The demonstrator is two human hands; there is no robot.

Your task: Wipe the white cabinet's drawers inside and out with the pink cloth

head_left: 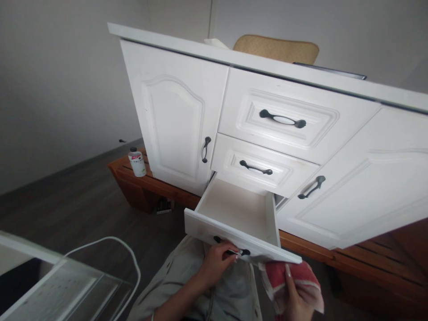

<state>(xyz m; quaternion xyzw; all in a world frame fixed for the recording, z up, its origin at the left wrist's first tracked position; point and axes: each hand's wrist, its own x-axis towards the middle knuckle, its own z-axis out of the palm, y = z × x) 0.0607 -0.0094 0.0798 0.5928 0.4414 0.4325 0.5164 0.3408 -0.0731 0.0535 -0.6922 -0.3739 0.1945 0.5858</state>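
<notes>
The bottom drawer (234, 205) of a white cabinet (174, 116) is pulled out, and its inside looks bare. My left hand (217, 261) is closed around the dark handle (245, 252) on that drawer's front. At the drawer's right front corner, my right hand (296, 301) grips a red and white cloth (301, 277), with the thumb lying over it. The cloth touches or nearly touches the lower edge of the drawer front. Above, two more drawers (284, 120) are closed.
A bottle (137, 162) stands on the brown wooden bench (368, 254) beneath the cabinet. Behind the cabinet top rises a tan chair back (277, 48). A white cable (125, 245) loops over a white slatted unit (83, 285) at lower left. Cabinet doors flank the drawers.
</notes>
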